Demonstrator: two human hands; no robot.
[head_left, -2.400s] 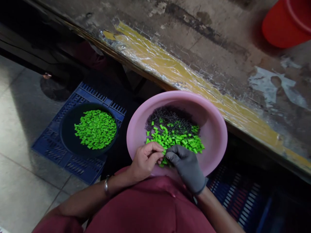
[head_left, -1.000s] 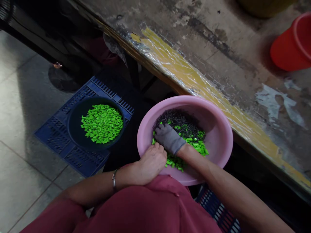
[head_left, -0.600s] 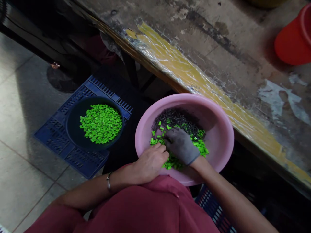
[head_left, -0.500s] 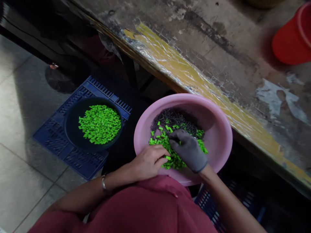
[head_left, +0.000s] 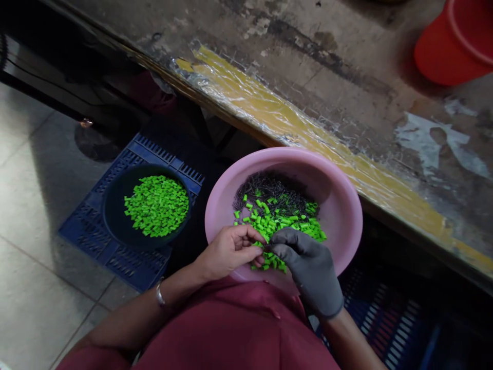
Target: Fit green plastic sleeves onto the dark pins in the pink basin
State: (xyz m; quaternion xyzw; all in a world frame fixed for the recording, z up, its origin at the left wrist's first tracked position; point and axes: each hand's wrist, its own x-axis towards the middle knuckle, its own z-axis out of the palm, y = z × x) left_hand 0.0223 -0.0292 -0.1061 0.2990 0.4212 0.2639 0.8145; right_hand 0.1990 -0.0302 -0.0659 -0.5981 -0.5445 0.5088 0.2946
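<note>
Gray fabric gloves the right hand (head_left: 314, 272), whose curled thumb and fingers come up to the bare left hand (head_left: 227, 252) above the near side of the pink basin (head_left: 217, 216). From my end, the fingertips of both look drawn together, almost meeting, yet I cannot tell whether either grips anything; that spot is too small and dim. As I judge it, a little piece could slip from a loose pinch and be lost in the heap, the glove dulling the feel for it. Leaning on the rim might tip the basin. Below the fingertips, in the basin, I see the green pieces (head_left: 269, 221): short, vivid, tube-like, lying at all angles, with dark wiry pieces (head_left: 275, 187) massed beyond them, a few green ones among these.
</note>
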